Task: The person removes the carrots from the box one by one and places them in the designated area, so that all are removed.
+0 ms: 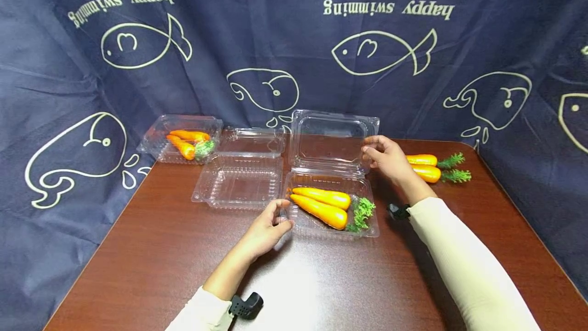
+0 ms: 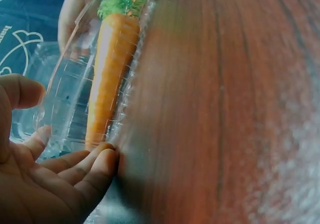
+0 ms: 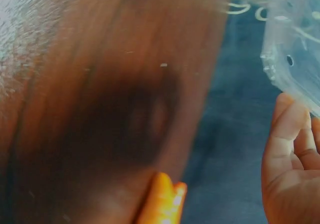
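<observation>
Before me lies a clear plastic clamshell box (image 1: 305,225) with two orange carrots (image 1: 323,212) inside, green tops pointing right. Its hinged lid (image 1: 334,137) stands raised at the back. My right hand (image 1: 390,160) pinches the lid's right edge between thumb and fingers, which the right wrist view shows at the corner. On the box's left side rests my left hand (image 1: 264,231), with fairly straight fingers at the wall and the thumb apart. The left wrist view shows a carrot (image 2: 112,74) through the clear wall, close to these fingertips.
Left of the box sits another clear clamshell (image 1: 239,185), lid open and nothing inside. Farther left, a third clear box (image 1: 156,137) holds two carrots (image 1: 184,147). Two more carrots (image 1: 426,173) lie on the brown table (image 1: 138,249) at right. A blue printed curtain (image 1: 257,24) hangs behind.
</observation>
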Tool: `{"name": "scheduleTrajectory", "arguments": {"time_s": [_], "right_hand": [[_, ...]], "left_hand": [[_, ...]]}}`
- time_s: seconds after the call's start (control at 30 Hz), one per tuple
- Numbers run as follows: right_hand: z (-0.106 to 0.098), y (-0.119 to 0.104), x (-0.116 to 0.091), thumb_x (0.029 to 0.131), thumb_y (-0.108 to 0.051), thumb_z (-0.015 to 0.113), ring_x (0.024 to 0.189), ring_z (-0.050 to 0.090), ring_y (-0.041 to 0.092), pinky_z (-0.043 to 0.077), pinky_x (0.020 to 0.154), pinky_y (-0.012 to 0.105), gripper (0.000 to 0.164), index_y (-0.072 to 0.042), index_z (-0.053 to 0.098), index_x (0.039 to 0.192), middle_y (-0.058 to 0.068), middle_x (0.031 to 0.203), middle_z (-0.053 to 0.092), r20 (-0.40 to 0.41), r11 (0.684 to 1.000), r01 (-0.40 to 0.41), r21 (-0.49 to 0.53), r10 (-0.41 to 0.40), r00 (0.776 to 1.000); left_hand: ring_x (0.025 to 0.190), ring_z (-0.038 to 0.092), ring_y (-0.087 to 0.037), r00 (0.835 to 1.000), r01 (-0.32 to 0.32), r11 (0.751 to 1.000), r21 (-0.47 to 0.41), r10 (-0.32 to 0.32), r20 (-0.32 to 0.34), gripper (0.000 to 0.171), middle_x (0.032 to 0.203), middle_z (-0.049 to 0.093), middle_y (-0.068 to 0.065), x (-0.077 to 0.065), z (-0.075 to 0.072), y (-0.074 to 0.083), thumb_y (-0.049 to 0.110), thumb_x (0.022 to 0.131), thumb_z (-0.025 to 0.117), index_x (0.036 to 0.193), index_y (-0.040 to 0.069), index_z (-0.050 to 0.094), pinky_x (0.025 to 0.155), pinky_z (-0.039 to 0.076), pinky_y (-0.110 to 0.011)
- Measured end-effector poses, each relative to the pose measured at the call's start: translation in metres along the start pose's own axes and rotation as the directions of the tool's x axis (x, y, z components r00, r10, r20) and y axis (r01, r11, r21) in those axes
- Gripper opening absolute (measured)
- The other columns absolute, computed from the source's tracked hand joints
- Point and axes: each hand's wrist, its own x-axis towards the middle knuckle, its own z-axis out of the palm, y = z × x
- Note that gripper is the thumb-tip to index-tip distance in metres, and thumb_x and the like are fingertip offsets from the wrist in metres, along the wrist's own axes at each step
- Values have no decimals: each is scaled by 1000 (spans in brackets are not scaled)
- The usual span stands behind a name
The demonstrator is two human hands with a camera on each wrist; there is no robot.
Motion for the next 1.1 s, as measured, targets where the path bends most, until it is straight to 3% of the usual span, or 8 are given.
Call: {"name": "scheduleTrajectory", "arguments": {"time_s": [0.17,0.23,0.4,0.53,0.63,0.77,0.97,1.1], "right_hand": [[1,20,10,100,-7,56,78,61,5,50,62,22,50,7,36,143,-6,92,61,65,982,-141,129,134,989],[2,27,13,100,-5,53,81,62,6,50,64,22,54,6,29,147,-7,95,62,103,968,-190,164,175,979],[6,34,17,102,-7,50,93,64,12,52,72,24,58,5,22,152,11,116,64,176,950,-263,171,233,956],[9,37,19,105,-9,47,113,60,28,51,80,24,60,5,16,154,31,139,47,229,943,-299,144,262,937],[11,39,21,105,-10,44,126,50,38,49,89,28,61,5,11,155,33,145,40,258,940,-324,111,288,922],[13,42,24,106,-11,43,131,44,42,42,103,42,62,6,10,155,33,147,38,273,940,-334,70,304,913],[12,37,26,104,-12,49,132,42,44,37,107,53,65,6,12,155,33,150,33,249,943,-333,-14,326,912],[9,15,22,100,-12,55,132,39,45,38,105,53,63,9,23,151,33,149,32,156,957,-236,-166,262,952]], "left_hand": [[141,34,-38,998,-50,992,-119,54,30,50,152,38,-21,2,0,-5,10,95,61,140,-1,43,114,27,-50],[138,39,-37,998,-44,989,-142,51,42,50,152,37,-21,2,0,-7,9,96,61,141,-1,42,111,32,-48],[131,46,-35,996,-43,989,-142,53,66,50,152,37,-22,2,-1,-10,12,96,62,141,1,42,106,41,-44],[135,42,-38,996,-54,991,-121,63,68,51,152,37,-21,2,0,-10,14,97,63,141,1,43,109,36,-48],[136,39,-40,996,-43,992,-118,51,70,51,151,37,-21,1,0,-11,15,97,62,142,1,43,110,34,-50],[135,40,-40,998,-9,993,-121,17,64,51,152,37,-21,1,1,-11,17,97,63,143,5,44,110,33,-51],[140,34,-41,998,-3,997,-83,9,67,50,154,34,-22,0,2,-12,23,98,61,144,11,43,113,28,-53],[142,30,-40,997,-22,994,-103,29,72,51,155,33,-21,0,1,-14,23,98,61,144,9,42,114,25,-52]]}}
